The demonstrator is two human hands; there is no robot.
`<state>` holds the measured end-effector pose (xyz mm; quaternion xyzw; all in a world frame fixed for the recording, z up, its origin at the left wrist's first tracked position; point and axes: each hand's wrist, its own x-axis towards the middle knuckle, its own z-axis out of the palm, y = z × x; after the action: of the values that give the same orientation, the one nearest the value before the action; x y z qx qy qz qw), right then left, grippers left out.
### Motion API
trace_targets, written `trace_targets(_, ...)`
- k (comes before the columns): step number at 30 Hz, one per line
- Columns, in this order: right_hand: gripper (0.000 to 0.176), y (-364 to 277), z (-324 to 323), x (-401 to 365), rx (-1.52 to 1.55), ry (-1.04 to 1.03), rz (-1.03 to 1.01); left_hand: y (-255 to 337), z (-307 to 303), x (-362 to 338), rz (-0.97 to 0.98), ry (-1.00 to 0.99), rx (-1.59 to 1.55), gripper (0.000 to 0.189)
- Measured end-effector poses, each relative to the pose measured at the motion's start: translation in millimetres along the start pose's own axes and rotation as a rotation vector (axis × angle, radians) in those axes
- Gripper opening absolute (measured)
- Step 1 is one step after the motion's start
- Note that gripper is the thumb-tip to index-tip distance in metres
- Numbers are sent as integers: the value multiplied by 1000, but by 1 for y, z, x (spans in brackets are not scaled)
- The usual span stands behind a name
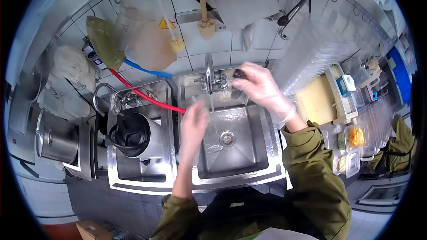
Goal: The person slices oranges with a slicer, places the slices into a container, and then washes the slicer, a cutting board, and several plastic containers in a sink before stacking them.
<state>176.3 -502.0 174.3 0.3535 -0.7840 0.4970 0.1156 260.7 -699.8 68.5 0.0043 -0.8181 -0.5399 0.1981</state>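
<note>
My right hand (260,86), in a clear plastic glove, is closed around a black-handled tool (240,74) at the right of the tap. The lower part of that tool is blurred, so its kind is hard to make out. Over the left edge of the right sink basin (233,160) is my left hand (194,122), also gloved. Motion smears its fingers, and nothing can be made out in them. Between the hands, a thin stream of water (212,104) falls from the metal tap (209,69) into the wet basin.
A large white and black pot-like container (149,135) stands in the left basin. A red hose (151,100) crosses toward the right basin. Tall stacked clear containers (307,53) and a cutting board (316,100) are at right. Utensils, including a yellow brush (177,44), hang above.
</note>
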Motion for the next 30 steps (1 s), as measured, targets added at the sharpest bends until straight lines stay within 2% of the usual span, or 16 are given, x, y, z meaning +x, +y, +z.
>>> trace_targets(3,15,-6,11,20,49,-163,25,49,21,52,137,-9,-26,24)
trace_targets(6,19,-1,16,44,116,-86,-88,57,26,88,202,-4,-41,21)
trace_targets(8,24,-15,20,58,117,-15,-40,54,24,106,248,40,-86,18)
trace_targets(9,27,-22,20,62,120,24,-11,50,22,120,278,117,-208,15)
trace_targets(10,35,-25,18,64,108,25,-50,55,9,134,238,142,-157,16)
trace_targets(13,34,-31,7,51,33,35,-128,70,-23,185,68,153,-52,19)
trace_targets(17,30,-19,-14,7,7,-57,4,11,-6,283,350,222,43,22)
trace_targets(20,24,4,-26,-37,-26,14,39,-16,12,337,451,339,119,24)
trace_targets(21,23,7,-32,-61,-36,50,88,-6,4,334,421,233,138,25)
trace_targets(23,22,-1,-50,-107,9,63,309,-15,-1,346,502,160,172,24)
trace_targets(24,22,3,-57,-139,51,120,388,-12,-6,346,810,209,517,24)
trace_targets(26,23,-1,-71,-210,117,305,626,-58,-18,418,664,98,377,35)
trace_targets(27,24,-8,-82,-246,138,416,761,-51,-16,421,519,142,409,38)
trace_targets(28,25,-10,-89,-287,4,597,882,-43,-16,422,371,178,441,42)
trace_targets(29,26,-9,-94,-329,-132,757,984,-56,-14,424,423,142,518,40)
trace_targets(30,27,-14,-101,-365,-384,868,1175,-71,-19,432,478,120,599,39)
